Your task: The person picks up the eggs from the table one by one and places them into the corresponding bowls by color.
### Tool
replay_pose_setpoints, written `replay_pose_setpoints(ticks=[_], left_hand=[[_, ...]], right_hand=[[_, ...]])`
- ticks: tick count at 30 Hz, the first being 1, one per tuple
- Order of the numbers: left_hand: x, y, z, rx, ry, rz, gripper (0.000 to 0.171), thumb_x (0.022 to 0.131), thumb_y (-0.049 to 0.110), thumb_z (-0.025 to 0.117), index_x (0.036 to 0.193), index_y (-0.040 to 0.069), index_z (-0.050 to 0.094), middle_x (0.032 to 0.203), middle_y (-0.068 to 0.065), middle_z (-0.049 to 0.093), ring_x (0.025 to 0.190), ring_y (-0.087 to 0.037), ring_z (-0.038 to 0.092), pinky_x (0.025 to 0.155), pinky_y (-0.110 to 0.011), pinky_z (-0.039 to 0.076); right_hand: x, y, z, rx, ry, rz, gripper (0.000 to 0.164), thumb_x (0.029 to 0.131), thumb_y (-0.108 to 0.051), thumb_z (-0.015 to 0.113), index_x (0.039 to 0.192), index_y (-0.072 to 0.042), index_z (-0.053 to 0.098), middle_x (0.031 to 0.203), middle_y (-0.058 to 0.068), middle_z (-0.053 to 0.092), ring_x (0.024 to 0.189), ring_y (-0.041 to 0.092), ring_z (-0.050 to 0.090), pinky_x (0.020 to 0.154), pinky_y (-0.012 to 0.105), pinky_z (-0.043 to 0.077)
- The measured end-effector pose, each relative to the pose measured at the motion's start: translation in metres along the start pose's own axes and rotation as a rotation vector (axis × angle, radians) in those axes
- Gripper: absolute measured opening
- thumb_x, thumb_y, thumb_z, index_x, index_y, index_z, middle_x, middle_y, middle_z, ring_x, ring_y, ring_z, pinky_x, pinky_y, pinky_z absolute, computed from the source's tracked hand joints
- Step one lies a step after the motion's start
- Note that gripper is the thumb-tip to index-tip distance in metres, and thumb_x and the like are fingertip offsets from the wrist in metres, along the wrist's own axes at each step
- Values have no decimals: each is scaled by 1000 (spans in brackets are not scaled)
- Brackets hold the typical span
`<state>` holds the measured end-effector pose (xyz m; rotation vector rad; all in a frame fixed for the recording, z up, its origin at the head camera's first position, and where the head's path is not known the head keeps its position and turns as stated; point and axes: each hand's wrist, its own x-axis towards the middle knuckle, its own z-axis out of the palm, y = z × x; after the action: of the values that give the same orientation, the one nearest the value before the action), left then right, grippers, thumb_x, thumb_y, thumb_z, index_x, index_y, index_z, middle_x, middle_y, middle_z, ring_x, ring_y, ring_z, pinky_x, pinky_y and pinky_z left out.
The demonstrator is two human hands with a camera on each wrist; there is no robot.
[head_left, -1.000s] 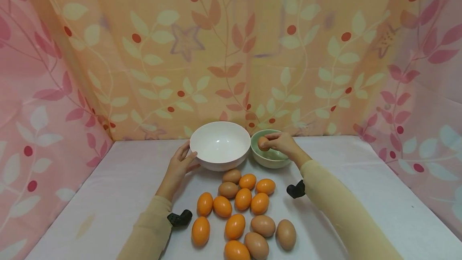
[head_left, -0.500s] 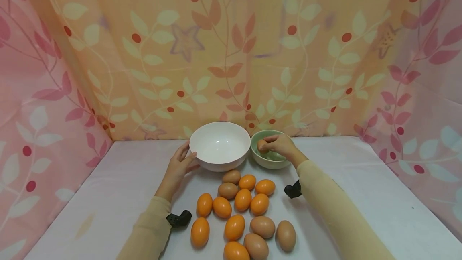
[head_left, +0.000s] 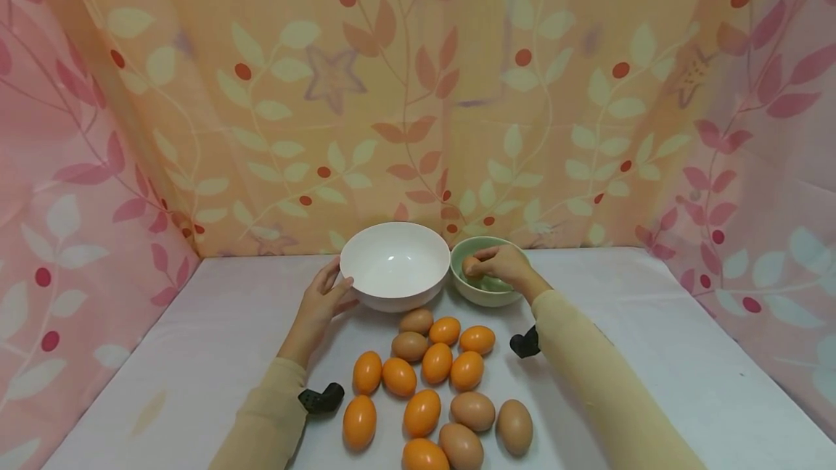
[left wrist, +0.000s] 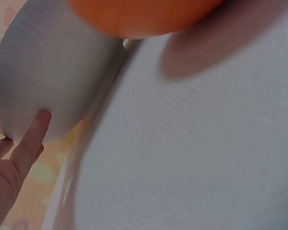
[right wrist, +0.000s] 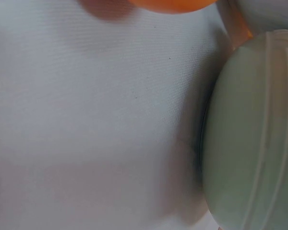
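Observation:
A brown egg (head_left: 470, 265) is pinched in my right hand (head_left: 503, 267), down inside the green bowl (head_left: 486, 299). The right wrist view shows the outer side of this bowl (right wrist: 240, 139), with the hand out of sight. My left hand (head_left: 321, 303) rests against the left side of the large white bowl (head_left: 395, 303), fingers spread and thumb near the rim. In the left wrist view, its fairly straight fingers (left wrist: 33, 132) touch the bowl's outer wall (left wrist: 48, 72). The two bowls stand side by side.
Several orange eggs (head_left: 421, 413) and brown eggs (head_left: 514, 427) lie loose on the white tablecloth (head_left: 215, 354) in front of the bowls. Patterned curtains (head_left: 392, 93) close off the back and sides. A black device (head_left: 321, 399) sits at each wrist.
My right hand has lowered the brown egg deeper into the green bowl and slightly left. The left hand stays against the white bowl. The whole view has shifted slightly.

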<state>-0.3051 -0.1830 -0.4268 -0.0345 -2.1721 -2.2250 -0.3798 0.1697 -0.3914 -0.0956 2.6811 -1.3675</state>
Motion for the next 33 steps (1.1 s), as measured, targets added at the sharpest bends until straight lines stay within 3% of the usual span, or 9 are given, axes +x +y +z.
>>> replay_pose_setpoints(ticks=[10, 33], left_hand=[[2, -1, 0, -4, 2, -9, 66, 100, 18, 60, 157, 13, 27, 167, -7, 21, 142, -33, 42, 99, -49, 55], [3, -4, 0, 13, -12, 7, 64, 101, 18, 59, 157, 15, 28, 167, -4, 22, 142, -30, 42, 100, -49, 55]], right_hand=[[-1, -1, 0, -37, -15, -25, 51, 80, -25, 82, 123, -1, 69, 124, 16, 70, 113, 28, 62, 105, 42, 50], [-3, -3, 3, -27, -37, 1, 52, 81, -23, 81, 125, 2, 67, 126, 18, 68, 113, 28, 62, 107, 42, 50]])
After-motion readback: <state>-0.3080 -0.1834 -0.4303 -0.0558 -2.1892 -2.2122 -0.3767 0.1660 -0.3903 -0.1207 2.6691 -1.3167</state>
